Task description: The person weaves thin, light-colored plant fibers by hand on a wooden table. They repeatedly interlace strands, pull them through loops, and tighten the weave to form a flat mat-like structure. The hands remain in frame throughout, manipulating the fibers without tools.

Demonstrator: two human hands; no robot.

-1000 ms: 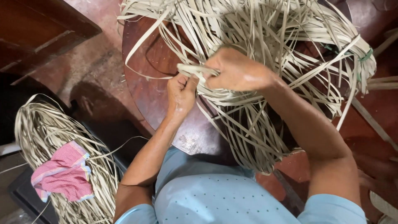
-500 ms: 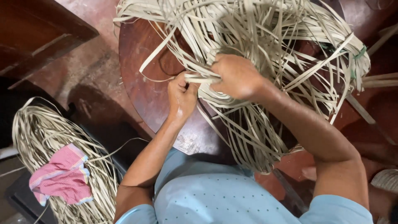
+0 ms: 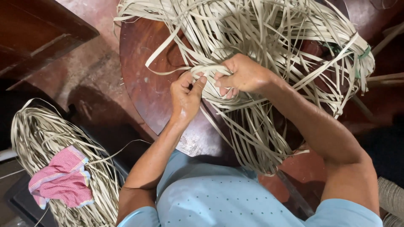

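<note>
Both hands (image 3: 210,84) have edged left, pinching pale strips (image 3: 269,38) over round table (image 3: 143,84).

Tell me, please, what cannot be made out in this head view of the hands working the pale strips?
Head view, all of it:
- Right hand: its fingertips curl under the strips, so the grip is hidden.
- Left hand: its palm side is turned away.
- Round wooden table: its far part lies under the strips; its legs are out of sight.
- Coil of strips beside the person: cut by the bottom edge, partly covered by the pink cloth.

Strips (image 3: 269,46) on table (image 3: 143,84)
</note>
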